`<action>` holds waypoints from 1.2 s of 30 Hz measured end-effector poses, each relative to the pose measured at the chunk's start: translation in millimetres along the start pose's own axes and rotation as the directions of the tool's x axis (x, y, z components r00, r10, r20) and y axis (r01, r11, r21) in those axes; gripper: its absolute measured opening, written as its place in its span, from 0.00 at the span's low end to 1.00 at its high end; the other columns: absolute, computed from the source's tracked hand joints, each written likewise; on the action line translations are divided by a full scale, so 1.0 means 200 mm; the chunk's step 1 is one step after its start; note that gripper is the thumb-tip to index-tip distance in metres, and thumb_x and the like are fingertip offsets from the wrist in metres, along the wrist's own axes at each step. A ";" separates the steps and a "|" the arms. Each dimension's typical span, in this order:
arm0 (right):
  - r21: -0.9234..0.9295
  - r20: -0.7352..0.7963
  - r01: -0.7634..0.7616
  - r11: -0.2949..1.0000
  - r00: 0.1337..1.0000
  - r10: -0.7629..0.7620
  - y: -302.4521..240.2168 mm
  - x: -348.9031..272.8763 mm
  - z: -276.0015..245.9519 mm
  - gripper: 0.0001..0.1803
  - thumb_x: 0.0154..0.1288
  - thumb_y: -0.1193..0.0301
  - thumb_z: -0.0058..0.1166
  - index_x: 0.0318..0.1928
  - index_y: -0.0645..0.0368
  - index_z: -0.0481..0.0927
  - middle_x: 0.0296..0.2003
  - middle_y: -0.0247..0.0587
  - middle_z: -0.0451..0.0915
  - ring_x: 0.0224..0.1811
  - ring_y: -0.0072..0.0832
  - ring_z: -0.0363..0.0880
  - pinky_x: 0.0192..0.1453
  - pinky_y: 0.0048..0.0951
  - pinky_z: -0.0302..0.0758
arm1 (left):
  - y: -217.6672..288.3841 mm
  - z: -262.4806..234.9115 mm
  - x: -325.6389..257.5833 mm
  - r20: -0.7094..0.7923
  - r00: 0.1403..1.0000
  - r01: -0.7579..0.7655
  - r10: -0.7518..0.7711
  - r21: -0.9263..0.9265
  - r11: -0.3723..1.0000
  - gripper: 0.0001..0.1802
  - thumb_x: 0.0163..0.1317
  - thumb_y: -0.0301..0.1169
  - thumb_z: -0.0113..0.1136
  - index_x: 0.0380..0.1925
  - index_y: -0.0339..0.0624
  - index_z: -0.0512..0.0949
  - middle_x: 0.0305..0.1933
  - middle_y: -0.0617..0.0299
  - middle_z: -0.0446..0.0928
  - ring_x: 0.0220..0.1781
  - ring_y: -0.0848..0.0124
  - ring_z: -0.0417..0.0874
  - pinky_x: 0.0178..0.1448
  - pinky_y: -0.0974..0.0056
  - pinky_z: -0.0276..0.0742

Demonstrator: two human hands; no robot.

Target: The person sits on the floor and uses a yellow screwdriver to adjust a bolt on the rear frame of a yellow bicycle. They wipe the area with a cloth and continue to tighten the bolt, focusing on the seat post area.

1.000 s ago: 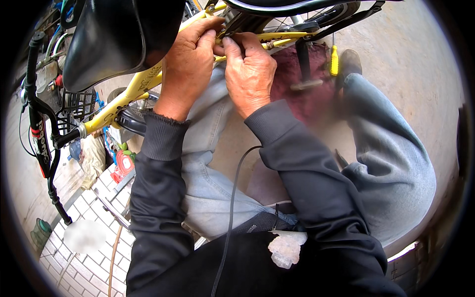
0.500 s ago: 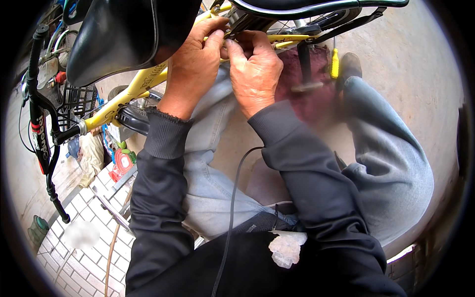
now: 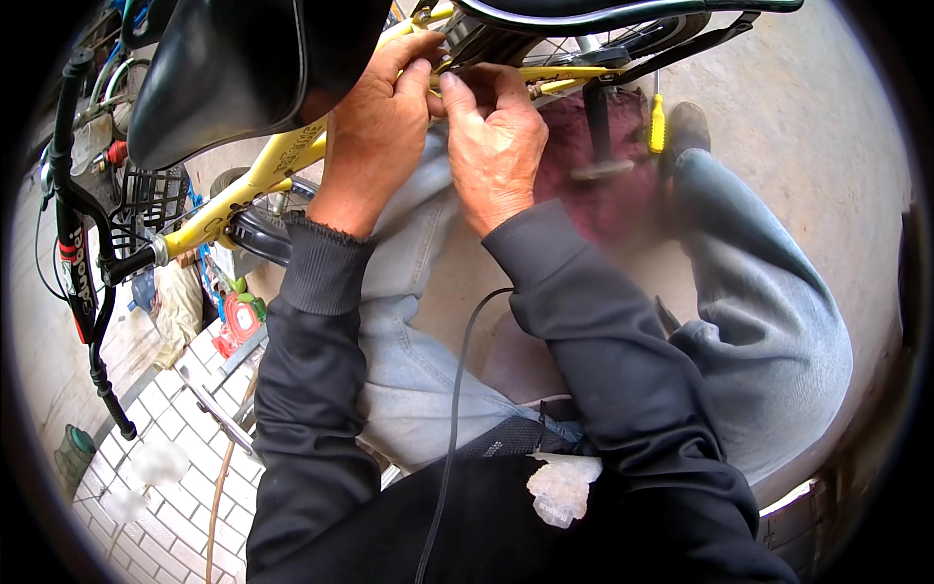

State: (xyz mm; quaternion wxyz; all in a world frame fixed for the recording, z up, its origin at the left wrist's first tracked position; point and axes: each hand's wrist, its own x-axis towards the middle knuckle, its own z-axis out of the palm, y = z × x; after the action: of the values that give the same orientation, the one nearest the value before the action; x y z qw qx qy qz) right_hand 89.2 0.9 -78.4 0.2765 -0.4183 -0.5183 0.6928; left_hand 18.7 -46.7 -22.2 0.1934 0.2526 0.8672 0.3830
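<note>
- Left hand (image 3: 375, 131): fingers curled onto yellow frame (image 3: 263, 180) below saddle (image 3: 243, 68).
- Right hand (image 3: 496, 146): fingertips pinched at the same spot; item held not discernible.

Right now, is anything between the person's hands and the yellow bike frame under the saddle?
Nothing visible. The left hand and right hand are already on the yellow frame, fingertips meeting just below the black saddle.

Both forearms, in dark sleeves, reach up from the lower edge toward the yellow bicycle frame (image 3: 292, 156). The left hand (image 3: 375, 136) curls its fingers at the frame's top tube — the right hand (image 3: 496, 146) sits just beside it, fingertips pinched together, thumbs nearly touching.
</note>
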 end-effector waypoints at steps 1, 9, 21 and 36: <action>0.018 -0.008 0.042 0.999 0.999 -0.042 0.00 0.00 0.00 0.07 0.60 0.74 0.60 0.37 0.64 0.79 0.28 0.37 0.83 0.28 0.18 0.77 0.36 0.23 0.75 | 0.00 0.00 0.00 0.000 1.000 -0.008 0.008 0.010 1.000 0.16 0.68 0.25 0.47 0.54 0.37 0.76 0.46 0.58 0.82 0.31 0.80 0.83 0.36 0.74 0.79; -0.120 0.008 0.180 0.976 0.984 -0.180 0.05 0.04 -0.01 0.06 0.61 0.73 0.59 0.37 0.62 0.79 0.29 0.41 0.83 0.29 0.26 0.81 0.38 0.27 0.77 | 0.00 0.02 0.01 -0.002 0.999 0.044 -0.044 -0.036 0.998 0.14 0.65 0.25 0.51 0.49 0.36 0.78 0.41 0.58 0.82 0.29 0.76 0.84 0.36 0.72 0.79; -0.396 -0.186 -0.071 0.916 0.982 -0.004 0.26 0.26 -0.46 0.14 0.65 0.64 0.51 0.36 0.64 0.81 0.31 0.57 0.81 0.36 0.51 0.81 0.43 0.44 0.74 | 0.01 0.00 -0.01 -0.016 1.000 0.025 -0.025 0.013 1.000 0.15 0.64 0.26 0.53 0.51 0.36 0.78 0.42 0.57 0.83 0.30 0.75 0.84 0.39 0.71 0.79; -0.908 -0.194 -0.158 0.389 0.979 -0.056 0.86 0.54 -1.01 0.14 0.58 0.68 0.53 0.40 0.66 0.78 0.37 0.59 0.81 0.43 0.53 0.80 0.49 0.48 0.74 | 0.04 0.02 -0.02 0.012 1.000 0.001 -0.003 0.129 0.992 0.15 0.65 0.28 0.55 0.51 0.36 0.78 0.39 0.57 0.83 0.36 0.73 0.84 0.41 0.71 0.78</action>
State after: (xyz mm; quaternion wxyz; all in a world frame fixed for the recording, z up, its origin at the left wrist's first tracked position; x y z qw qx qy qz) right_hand 219.6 134.8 -296.0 0.0267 -0.5819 -0.7717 0.2553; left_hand 26.5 -42.9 -18.0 0.1824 0.2660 0.8893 0.3242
